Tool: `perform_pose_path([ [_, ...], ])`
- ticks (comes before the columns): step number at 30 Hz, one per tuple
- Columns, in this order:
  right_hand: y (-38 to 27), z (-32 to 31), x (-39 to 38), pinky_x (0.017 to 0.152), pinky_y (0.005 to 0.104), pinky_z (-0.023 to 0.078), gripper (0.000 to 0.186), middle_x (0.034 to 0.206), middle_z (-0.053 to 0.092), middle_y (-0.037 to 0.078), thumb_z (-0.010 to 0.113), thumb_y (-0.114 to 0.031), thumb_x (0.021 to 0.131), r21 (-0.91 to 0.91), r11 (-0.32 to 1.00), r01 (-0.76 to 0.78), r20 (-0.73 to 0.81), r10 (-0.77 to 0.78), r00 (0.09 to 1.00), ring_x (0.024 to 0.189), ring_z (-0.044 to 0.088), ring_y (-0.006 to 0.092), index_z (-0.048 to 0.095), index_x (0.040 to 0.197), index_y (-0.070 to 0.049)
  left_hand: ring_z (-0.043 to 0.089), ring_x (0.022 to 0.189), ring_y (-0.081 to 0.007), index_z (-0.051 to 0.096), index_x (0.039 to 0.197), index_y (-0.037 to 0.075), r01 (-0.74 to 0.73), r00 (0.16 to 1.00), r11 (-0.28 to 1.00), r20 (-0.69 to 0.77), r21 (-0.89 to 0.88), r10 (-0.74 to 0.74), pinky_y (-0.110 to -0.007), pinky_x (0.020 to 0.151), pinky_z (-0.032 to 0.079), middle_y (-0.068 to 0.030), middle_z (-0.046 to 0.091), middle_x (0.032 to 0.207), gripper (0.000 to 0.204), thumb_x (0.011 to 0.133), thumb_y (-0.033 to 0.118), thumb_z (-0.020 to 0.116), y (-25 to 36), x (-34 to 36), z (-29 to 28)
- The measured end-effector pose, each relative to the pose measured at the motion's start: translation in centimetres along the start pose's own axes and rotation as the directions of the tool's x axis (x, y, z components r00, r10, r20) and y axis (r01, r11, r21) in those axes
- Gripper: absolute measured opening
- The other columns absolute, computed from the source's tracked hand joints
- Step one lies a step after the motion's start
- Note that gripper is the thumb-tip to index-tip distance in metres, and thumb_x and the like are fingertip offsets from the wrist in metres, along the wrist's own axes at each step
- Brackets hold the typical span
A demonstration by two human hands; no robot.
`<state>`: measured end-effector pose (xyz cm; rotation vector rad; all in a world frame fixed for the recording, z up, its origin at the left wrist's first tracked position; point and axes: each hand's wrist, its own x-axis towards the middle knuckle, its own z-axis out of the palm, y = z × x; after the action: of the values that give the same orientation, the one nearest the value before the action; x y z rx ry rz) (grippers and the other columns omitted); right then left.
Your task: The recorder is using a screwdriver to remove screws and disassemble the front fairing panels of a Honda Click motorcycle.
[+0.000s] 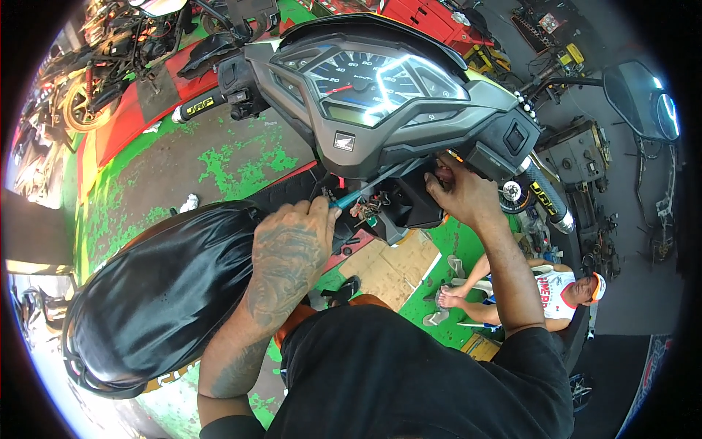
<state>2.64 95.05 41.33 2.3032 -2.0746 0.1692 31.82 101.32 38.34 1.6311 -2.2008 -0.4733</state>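
Observation:
My left hand (294, 238) is closed around the teal handle of a screwdriver (346, 199). Its thin shaft slants up and to the right beneath the scooter's dashboard (380, 150); the tip is hard to make out. Under the right side of the handlebar, my right hand (468, 194) grips a dark plastic panel (420, 196), thumb on the near side and the other fingers partly hidden behind it. Loose wires and connectors (371, 211) show in the opening between my hands.
To the left lies the black scooter seat (168, 293). Handlebar grips (201, 107) and a mirror (640, 102) stick out at the sides. A person (559, 296) sits at the lower right. Cardboard (391, 267) lies on the green floor; a red tool cabinet (428, 22) stands beyond.

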Motion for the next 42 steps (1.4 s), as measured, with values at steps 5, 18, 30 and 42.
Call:
perform_pose_path([
  [5,0.6,0.5,0.2,0.086,0.0388,0.056,0.056,0.097,0.077,0.002,0.071,-0.045,0.088,-0.159,0.978,0.137,-0.075,-0.151,0.986,0.091,0.073,0.0234,0.064,0.136,-0.019,0.07,0.081,-0.0369,0.06,0.107,0.003,0.026,0.997,0.979,-0.063,-0.203,-0.039,-0.047,0.07,0.057,-0.0144,0.065,0.093,0.029,0.096,0.029,0.068,-0.4,0.0,0.2],
  [18,6.8,5.1,2.7,0.082,0.0363,0.052,0.035,0.097,0.068,0.004,0.078,-0.039,0.086,0.257,0.921,0.294,-0.151,-0.263,0.953,0.089,0.067,0.0227,0.071,0.106,-0.011,0.07,0.085,-0.0337,0.058,0.106,0.004,0.02,1.0,0.979,-0.005,-0.203,-0.022,-0.045,0.071,0.056,-0.0138,0.063,0.084,0.024,0.096,0.024,0.067,-0.5,0.2,-0.1],
  [30,2.8,2.1,-0.7,0.068,0.0357,0.048,0.035,0.088,0.06,0.007,0.08,-0.027,0.086,0.469,0.879,0.089,-0.159,-0.015,0.987,0.074,0.056,0.0194,0.066,0.107,-0.003,0.073,0.082,-0.0331,0.064,0.124,0.003,0.036,0.999,0.999,0.017,-0.026,-0.035,-0.044,0.071,0.058,-0.0152,0.073,0.092,0.032,0.103,0.026,0.058,0.2,0.6,-0.5],
  [42,-4.0,-9.5,-9.6,0.082,0.0393,0.053,0.014,0.108,0.073,0.009,0.074,-0.016,0.091,0.599,0.583,0.549,-0.25,-0.515,0.82,0.103,0.07,0.0333,0.069,0.097,-0.005,0.074,0.081,-0.0336,0.065,0.122,0.006,0.037,0.999,0.993,0.02,-0.108,-0.035,-0.045,0.071,0.058,-0.0146,0.075,0.094,0.029,0.104,0.027,0.057,-1.0,1.1,-0.7],
])
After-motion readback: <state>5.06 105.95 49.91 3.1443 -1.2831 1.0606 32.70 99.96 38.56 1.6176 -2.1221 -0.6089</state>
